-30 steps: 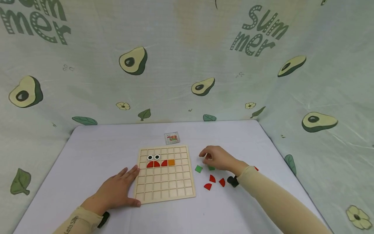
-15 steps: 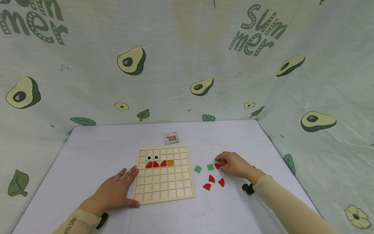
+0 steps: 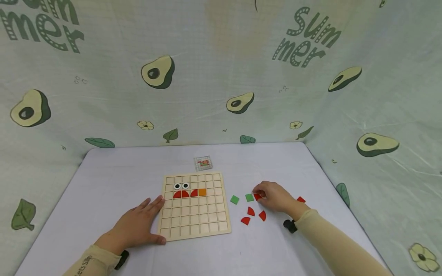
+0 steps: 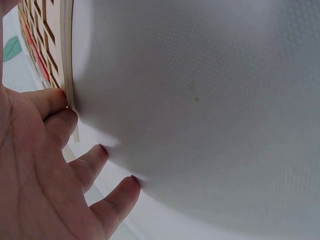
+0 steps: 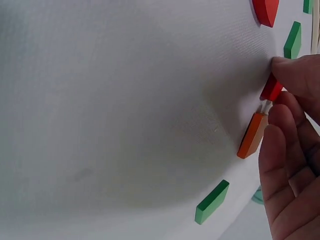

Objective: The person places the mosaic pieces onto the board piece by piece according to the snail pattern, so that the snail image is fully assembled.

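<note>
In the head view, my right hand [image 3: 272,197] is low over the table, right of the board. Its thumb and fingers pinch a red quarter-circle block [image 5: 271,89], seen best in the right wrist view. An orange block [image 5: 253,135] lies close to those fingers. My left hand [image 3: 136,226] rests with spread fingers at the left edge of the wooden grid board [image 3: 193,221]; in the left wrist view some fingertips touch the board's side. On the board sit two eye discs [image 3: 181,186], several red quarter-circle pieces [image 3: 181,194] and an orange square [image 3: 202,192].
Between board and right hand lie two green squares, one nearer the board [image 3: 235,199] and one nearer the hand [image 3: 249,197]. Loose red quarter circles [image 3: 251,211] lie in front of them. Another red piece [image 3: 301,199] sits behind the right wrist. A picture card [image 3: 203,163] lies beyond the board.
My right hand has moved right and slightly nearer from above the green squares to the red quarter-circle block, which its fingers now pinch. My left hand has stayed at the board.
</note>
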`<state>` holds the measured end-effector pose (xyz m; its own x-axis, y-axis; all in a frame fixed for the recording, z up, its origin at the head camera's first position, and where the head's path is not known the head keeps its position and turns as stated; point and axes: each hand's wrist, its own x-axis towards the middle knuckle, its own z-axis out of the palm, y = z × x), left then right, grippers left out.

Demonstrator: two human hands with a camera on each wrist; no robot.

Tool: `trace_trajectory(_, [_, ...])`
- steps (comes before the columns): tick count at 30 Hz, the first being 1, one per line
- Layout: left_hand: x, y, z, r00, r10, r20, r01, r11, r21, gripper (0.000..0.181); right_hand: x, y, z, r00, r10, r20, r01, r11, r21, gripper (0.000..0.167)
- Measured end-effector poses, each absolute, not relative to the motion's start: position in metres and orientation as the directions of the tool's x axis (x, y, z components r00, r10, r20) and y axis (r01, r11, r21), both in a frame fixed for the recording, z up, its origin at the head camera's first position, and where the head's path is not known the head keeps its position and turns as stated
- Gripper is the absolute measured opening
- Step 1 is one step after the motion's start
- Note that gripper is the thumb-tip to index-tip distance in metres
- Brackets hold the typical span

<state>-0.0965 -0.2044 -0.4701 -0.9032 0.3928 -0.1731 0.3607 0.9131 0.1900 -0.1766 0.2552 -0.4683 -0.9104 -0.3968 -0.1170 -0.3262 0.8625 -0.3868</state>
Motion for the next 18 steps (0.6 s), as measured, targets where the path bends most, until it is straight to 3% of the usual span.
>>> trace_trajectory(8, [-0.0967, -0.2043, -0.471, -0.904, 0.39, -0.173, 0.361, 0.916, 0.178, 0.125, -0.1744, 0.2554, -0.4677, -0.904, -0.42, -0.082, -0.369, 0.862, -0.347, 0.025])
trace_trajectory(18, [-0.0964, -0.2037, -0.471, -0.906, 0.386, -0.174, 0.355, 0.916, 0.187, 0.125, -0.1754, 0.2576, -0.4726, -0.907, -0.416, -0.065, -0.364, 0.851, -0.378, 0.021])
